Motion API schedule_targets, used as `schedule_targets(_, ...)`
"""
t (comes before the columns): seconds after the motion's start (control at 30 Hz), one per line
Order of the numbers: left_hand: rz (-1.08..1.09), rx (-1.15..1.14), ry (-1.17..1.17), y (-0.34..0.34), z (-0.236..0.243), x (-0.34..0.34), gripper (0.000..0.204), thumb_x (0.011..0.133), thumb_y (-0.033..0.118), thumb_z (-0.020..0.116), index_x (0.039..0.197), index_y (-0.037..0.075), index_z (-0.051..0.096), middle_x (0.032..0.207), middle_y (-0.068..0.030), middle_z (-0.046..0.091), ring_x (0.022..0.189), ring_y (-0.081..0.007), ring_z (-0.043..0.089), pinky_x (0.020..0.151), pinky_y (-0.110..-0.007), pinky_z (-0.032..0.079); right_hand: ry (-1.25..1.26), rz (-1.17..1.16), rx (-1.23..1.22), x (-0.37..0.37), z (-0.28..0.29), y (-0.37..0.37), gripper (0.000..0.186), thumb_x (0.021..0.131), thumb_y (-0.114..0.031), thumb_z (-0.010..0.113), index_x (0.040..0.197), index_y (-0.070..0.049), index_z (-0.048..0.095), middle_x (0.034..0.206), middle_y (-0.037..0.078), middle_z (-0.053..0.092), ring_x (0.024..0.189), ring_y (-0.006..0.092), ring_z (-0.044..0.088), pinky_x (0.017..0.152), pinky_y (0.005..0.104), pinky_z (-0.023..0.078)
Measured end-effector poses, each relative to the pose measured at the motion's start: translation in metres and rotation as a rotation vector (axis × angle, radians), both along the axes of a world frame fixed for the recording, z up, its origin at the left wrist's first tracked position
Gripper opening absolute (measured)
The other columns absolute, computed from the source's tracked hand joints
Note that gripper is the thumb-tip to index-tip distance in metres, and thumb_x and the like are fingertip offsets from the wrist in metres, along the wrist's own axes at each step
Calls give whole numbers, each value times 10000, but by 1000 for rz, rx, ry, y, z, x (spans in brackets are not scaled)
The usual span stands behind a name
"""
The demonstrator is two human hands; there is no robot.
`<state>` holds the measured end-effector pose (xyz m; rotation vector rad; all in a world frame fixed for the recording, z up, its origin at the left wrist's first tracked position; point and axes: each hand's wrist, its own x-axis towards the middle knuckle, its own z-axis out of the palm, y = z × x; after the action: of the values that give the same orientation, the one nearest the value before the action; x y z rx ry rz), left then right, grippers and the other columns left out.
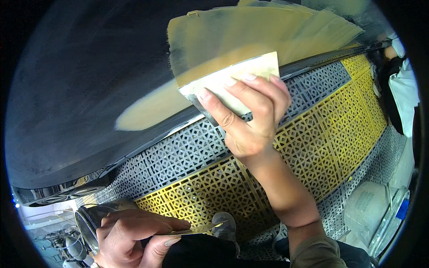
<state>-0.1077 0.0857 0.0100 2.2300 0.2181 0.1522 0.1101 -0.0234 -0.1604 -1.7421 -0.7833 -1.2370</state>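
Observation:
My right hand (pixel 250 120) grips a wide, pale metal scraper (pixel 232 71), its fingers on the flat face and the top edge against a dark curved vehicle panel (pixel 76 80). Tan filler covers a broad fan-shaped patch (pixel 254 31) above the scraper, and a paler oval strip (pixel 147 109) extends to its left. Low at the left, my left hand (pixel 129 236) pinches a thin flat plate (pixel 201 229), seen nearly edge-on, with some yellowish material on it. A metal can (pixel 85 223) stands behind that hand, partly hidden by it.
Below the panel is a perforated floor (pixel 321 138) of yellow and grey tiles. My shoe (pixel 221 225) shows at the bottom. A translucent bucket (pixel 366 210) stands at lower right. Another person's pale clothing (pixel 400 94) is at the right edge. Hoses and equipment (pixel 73 248) lie at lower left.

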Motion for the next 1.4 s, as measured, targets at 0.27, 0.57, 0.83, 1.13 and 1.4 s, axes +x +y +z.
schedule_targets(0.27, 16, -45, -23, -3, -5, 3, 320, 973, 220, 745, 988, -14, 527, 768, -221, 691, 707, -308, 735, 648, -391, 584, 53, 3, -84, 2, -39, -5, 257, 820, -240, 743, 1054, -293, 834, 1153, -69, 649, 1196, 180, 549, 1110, 455, 358)
schedule_targets(0.57, 52, -25, 18, -7, -4, 3, 330, 973, 227, 747, 984, -17, 525, 811, -224, 698, 730, -306, 737, 674, -394, 591, 128, 22, -176, -1, -63, -12, 290, 835, -228, 740, 1109, -292, 810, 1169, -58, 641, 1202, 189, 536, 1096, 454, 369)
schedule_targets(0.83, 304, 17, 36, -9, 5, 2, 399, 965, 323, 760, 1050, 35, 498, 907, -115, 706, 807, -147, 672, 750, -276, 530, 181, 131, 62, -40, 1, -49, 299, 867, -151, 778, 1152, -242, 776, 1225, 20, 589, 1173, 262, 543, 1041, 441, 441)
schedule_targets(1.13, 222, -208, -383, 19, -17, 22, 294, 1051, 165, 623, 1252, 32, 455, 1125, -97, 647, 1003, -138, 622, 941, -305, 501, 1009, 1264, 532, -83, 52, -64, 255, 870, 78, 707, 1117, 28, 752, 1157, 181, 692, 1134, 315, 694, 1002, 435, 576)
schedule_targets(1.4, 174, -167, -506, 18, -6, 0, 331, 1066, 168, 588, 1333, 36, 443, 1249, -106, 633, 1151, -175, 623, 1059, -350, 472, 294, 326, 63, -41, 35, -46, 335, 879, 4, 672, 1175, -99, 793, 1146, 74, 684, 1046, 255, 649, 931, 421, 502)
